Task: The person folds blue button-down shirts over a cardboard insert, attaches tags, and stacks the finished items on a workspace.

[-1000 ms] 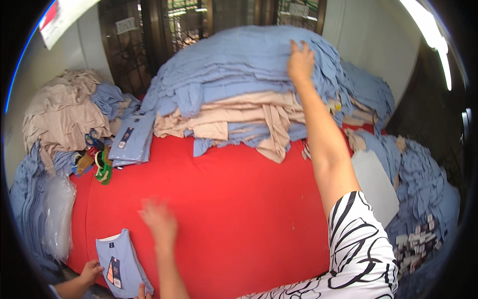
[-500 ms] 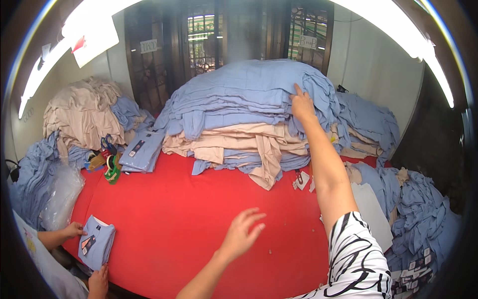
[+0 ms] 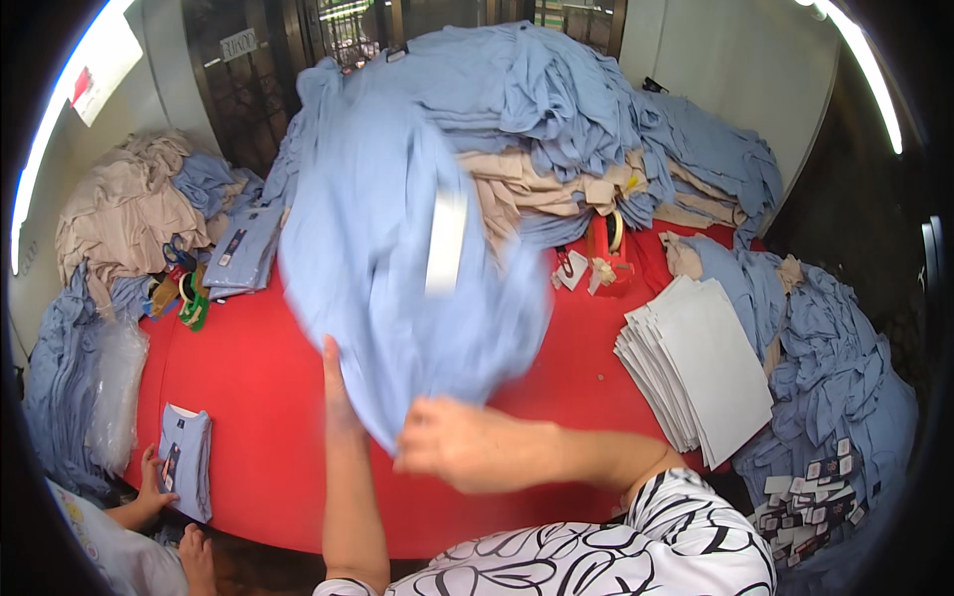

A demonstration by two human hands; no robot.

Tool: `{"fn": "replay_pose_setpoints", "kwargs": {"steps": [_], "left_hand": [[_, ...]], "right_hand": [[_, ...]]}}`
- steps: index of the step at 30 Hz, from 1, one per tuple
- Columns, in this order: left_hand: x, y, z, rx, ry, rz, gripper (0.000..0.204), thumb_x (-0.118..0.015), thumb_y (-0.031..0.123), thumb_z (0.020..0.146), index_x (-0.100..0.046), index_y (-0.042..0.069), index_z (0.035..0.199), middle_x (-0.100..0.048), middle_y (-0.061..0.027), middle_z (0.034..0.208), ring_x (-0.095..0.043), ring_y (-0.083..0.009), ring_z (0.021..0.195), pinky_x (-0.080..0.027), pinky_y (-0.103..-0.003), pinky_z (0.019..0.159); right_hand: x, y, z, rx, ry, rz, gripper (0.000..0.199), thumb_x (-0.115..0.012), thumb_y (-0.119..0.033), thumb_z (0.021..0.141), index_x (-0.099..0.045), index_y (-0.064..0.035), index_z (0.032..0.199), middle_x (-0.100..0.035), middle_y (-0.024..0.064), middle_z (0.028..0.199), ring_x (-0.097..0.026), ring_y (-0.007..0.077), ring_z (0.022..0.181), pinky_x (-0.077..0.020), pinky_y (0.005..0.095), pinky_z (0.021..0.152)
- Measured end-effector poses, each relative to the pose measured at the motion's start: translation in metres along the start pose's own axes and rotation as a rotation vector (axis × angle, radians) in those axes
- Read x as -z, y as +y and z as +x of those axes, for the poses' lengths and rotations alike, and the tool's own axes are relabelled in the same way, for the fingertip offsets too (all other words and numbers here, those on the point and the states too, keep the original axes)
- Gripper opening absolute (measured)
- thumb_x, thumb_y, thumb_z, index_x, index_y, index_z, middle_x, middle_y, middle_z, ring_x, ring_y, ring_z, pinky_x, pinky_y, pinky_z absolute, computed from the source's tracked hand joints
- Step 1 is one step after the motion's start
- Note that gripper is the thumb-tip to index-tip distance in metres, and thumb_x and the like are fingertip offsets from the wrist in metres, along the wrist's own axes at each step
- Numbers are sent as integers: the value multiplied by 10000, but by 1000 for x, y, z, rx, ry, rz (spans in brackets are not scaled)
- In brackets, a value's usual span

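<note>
A light blue shirt (image 3: 363,238) hangs blurred by motion between the pile and me, a white strip (image 3: 446,243) showing on it. My right hand (image 3: 462,442) is closed on its near, lower end. Against the shirt's left lower edge, my left hand (image 3: 336,382) points upward; one stretched digit shows and the other fingers are hidden behind cloth. Beyond the shirt rises a tall pile of blue garments (image 3: 556,84), with beige garments (image 3: 497,184) beneath.
At lower left, a co-worker's hand (image 3: 151,482) touches a folded blue shirt (image 3: 186,462). White sheets (image 3: 711,368) lie stacked right of my hands, near a red tape dispenser (image 3: 608,258) and dark tags (image 3: 810,507). A green tape dispenser (image 3: 193,303) and beige pile (image 3: 129,204) stand left.
My right hand has come from the big pile down toward me, drawing a blue shirt with it. My left hand has moved left to that shirt. The view has tilted downward.
</note>
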State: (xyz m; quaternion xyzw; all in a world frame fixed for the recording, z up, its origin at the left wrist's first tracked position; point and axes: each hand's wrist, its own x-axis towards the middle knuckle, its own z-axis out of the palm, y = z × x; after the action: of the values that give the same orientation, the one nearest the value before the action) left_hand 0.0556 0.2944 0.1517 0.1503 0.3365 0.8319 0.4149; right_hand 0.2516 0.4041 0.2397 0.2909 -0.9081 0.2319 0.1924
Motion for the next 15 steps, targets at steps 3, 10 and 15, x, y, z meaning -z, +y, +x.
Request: {"fn": "replay_pose_setpoints", "kwargs": {"steps": [3,10,15], "left_hand": [[30,-13,-49,83,120,361,573,-670,108,866,-460,-38,1379,-584,-156,1305,-588,-294,1179,-480,-417,1014],[112,7,-193,93,834,1872,471,-738,77,784,-567,-4,1216,-603,-158,1156,-580,-318,1116,-458,-432,934],[40,-66,-195,-59,525,1426,462,-806,208,782,-569,-6,1116,-584,-184,1018,-563,-341,991,-447,-427,902]], "right_hand": [[-26,-5,-38,-249,128,344,207,-618,-121,928,-685,-58,1113,-640,95,1183,-567,291,1126,-459,392,977],[-102,88,-127,-1214,314,194,278,-593,-208,950,-672,-6,1125,-659,175,1120,-585,354,1108,-481,431,933],[-162,76,-83,-968,-39,-73,449,-728,-361,846,-655,-10,1117,-624,161,1113,-568,353,1061,-456,457,892]]}}
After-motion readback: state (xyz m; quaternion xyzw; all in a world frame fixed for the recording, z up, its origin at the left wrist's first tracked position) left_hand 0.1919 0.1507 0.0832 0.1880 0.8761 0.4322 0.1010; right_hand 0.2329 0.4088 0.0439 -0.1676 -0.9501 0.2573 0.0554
